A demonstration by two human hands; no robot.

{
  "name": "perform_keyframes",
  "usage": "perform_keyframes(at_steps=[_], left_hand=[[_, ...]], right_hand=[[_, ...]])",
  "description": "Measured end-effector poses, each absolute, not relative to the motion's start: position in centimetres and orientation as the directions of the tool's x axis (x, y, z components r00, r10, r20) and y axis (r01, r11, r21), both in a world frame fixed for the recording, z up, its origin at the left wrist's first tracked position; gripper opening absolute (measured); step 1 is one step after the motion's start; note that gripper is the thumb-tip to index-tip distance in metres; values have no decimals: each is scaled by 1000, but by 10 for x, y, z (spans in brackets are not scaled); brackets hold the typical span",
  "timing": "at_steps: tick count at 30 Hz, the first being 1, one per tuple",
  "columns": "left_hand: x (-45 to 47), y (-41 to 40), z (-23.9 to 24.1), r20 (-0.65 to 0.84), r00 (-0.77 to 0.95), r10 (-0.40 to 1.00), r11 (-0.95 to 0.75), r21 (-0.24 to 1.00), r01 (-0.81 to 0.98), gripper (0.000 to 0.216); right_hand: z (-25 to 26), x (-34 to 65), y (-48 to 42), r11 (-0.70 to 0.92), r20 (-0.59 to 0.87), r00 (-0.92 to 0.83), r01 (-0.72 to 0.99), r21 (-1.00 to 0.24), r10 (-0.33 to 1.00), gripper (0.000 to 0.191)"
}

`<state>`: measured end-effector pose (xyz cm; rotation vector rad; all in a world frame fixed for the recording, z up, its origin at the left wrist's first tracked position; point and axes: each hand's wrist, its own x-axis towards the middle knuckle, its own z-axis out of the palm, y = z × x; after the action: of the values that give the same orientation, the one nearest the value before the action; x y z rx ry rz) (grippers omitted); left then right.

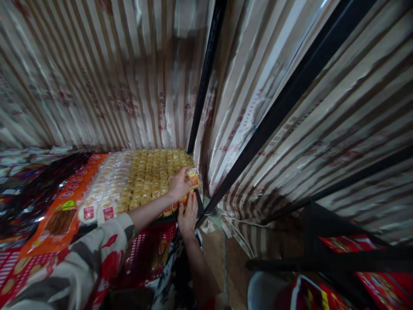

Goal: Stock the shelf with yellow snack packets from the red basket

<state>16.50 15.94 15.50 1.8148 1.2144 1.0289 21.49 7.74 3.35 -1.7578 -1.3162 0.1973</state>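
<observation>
L hand point(180, 186) pinches 1 pkt point(193, 178); R hand point(188, 216) just below.

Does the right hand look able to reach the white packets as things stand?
Probably not directly: the left forearm stretches across between the right hand and the white packets, so it seems to block the way.

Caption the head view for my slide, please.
Left hand holding a wrapped packet at the end of rows of yellow packets, right hand close by.
</observation>
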Motion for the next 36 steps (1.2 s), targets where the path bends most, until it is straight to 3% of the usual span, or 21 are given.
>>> perform_keyframes(at_steps=[6,20,28,32,36], left_hand=[[192,177,145,214,431,877,-464,612,641,44],[209,188,156,-88,553,829,-505,308,806,27],[217,186,160,-168,514,841,-470,244,848,27],[214,181,166,-122,535,836,-492,263,830,37],[214,181,163,-143,550,823,-497,288,818,25]], right_hand=[[25,214,80,-25,439,434,733,-680,787,53],[27,217,79,23,464,438,708,-706,770,53],[42,229,84,-46,339,539,578,-815,771,58],[43,235,94,-28,352,511,596,-803,784,61],[46,235,99,-25,378,489,636,-771,786,63]])
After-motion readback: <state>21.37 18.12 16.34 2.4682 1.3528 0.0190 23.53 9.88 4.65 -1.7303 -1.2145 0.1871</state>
